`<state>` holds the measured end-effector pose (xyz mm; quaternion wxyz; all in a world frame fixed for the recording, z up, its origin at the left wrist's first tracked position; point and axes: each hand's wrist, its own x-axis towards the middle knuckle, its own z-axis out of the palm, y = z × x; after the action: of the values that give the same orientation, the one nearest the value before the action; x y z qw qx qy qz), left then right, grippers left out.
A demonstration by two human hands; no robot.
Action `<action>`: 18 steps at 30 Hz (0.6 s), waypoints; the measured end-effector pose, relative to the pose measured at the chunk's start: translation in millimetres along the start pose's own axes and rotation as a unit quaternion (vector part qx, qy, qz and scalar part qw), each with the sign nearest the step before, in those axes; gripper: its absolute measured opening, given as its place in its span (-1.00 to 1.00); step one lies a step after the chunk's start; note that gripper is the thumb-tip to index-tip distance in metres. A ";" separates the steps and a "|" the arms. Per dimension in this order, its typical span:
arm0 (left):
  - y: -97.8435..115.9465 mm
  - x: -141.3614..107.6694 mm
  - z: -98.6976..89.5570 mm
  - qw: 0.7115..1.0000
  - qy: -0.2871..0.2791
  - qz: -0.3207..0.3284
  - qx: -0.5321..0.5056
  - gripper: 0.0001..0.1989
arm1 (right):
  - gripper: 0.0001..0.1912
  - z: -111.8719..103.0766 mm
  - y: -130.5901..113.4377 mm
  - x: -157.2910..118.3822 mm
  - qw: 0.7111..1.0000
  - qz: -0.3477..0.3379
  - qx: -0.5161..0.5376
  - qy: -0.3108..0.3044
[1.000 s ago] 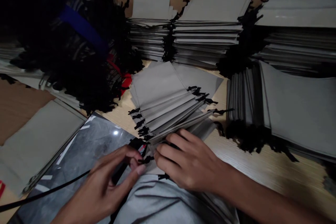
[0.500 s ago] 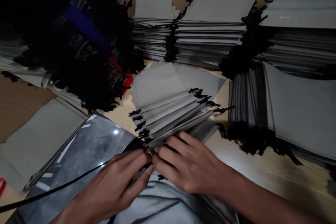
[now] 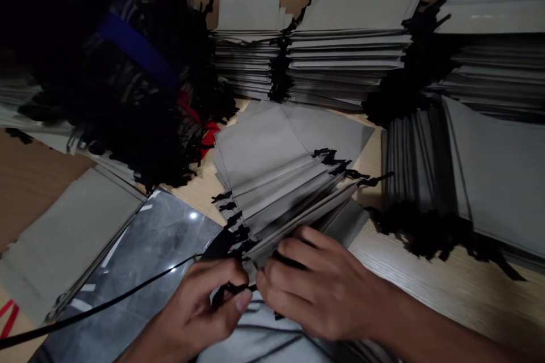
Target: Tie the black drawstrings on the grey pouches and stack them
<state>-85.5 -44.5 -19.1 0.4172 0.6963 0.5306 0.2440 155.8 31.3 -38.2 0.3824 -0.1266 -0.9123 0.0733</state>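
My left hand [image 3: 204, 300] is closed, its thumb and index finger pinching a short black drawstring cord [image 3: 230, 288]. Close beside it, my right hand [image 3: 319, 283] has its fingers curled at the corner of a grey drawstring pouch [image 3: 310, 212], where the cord comes out; its fingertips are partly hidden. Just beyond both hands lies a fanned pile of grey pouches [image 3: 264, 153] with knotted black cord ends along two sides. More grey fabric [image 3: 264, 334] spreads below the hands, at the bottom edge.
Stacks of grey pouches [image 3: 344, 45] line the back, and another leaning stack [image 3: 502, 176] stands at right. A large black bundle of cords [image 3: 140, 102] with a blue band fills the upper left. A dark glossy sheet [image 3: 157, 238] lies at left, crossed by a thin black cable [image 3: 128, 293].
My hands have come slightly toward me and right in the picture. The left thumb and finger have drawn a little apart from the right hand, and the cord between them now shows.
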 end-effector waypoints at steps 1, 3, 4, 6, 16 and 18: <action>-0.8 -3.4 -1.8 1.000 -0.007 -0.006 0.019 -0.78 | -0.74 0.0 0.1 -0.1 1.000 0.005 -0.002 -0.005; -1.3 -10.8 -5.0 0.998 -0.022 -0.028 0.044 -0.92 | -0.76 0.5 0.4 -0.5 1.000 0.009 -0.007 -0.008; -0.9 -14.3 -5.9 0.998 -0.019 -0.043 0.051 -0.93 | -0.77 0.9 0.5 -0.6 1.000 0.010 -0.010 -0.007; 0.9 -20.1 -5.9 0.996 0.001 -0.072 0.054 -0.86 | -0.76 1.9 0.4 -1.0 1.000 0.010 -0.012 -0.004; 2.4 -16.7 -2.6 0.999 0.006 -0.039 0.008 -0.73 | -0.85 2.5 -0.8 0.1 0.999 0.014 -0.031 -0.028; 2.1 -16.2 -1.1 0.994 0.001 -0.086 -0.069 -0.62 | -0.78 2.2 -0.7 0.8 1.000 0.005 -0.019 -0.021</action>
<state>-90.4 -59.7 -15.1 0.4835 0.6171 0.5709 0.2438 153.5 30.7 -39.0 0.3602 -0.1366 -0.9209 0.0606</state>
